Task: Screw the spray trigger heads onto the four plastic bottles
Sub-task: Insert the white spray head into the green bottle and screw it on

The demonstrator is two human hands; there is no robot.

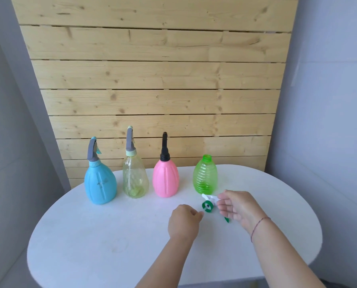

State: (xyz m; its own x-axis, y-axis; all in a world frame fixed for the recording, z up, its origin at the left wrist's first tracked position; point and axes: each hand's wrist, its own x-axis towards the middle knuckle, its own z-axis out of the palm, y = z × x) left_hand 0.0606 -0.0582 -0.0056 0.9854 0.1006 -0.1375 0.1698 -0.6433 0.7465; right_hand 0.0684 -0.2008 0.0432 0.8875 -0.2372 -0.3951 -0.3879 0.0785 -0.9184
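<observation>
Along the desk's (111, 256) far edge stand blue (100, 183), clear (135, 179) and pink (165, 179) bottles, capped, and an open green bottle (205, 177); nearer, the left hand (183, 221) curls empty, while right fingers (222, 197) pinch the white-green head (208, 203).

Smooth, slightly glossy plastic is being shown by the blue bottle (100, 181) and pink bottle (166, 178); translucent ribbed plastic by the green bottle (205, 176); a matt white counter (115, 242); rough knotty wood planks (152, 80)
</observation>
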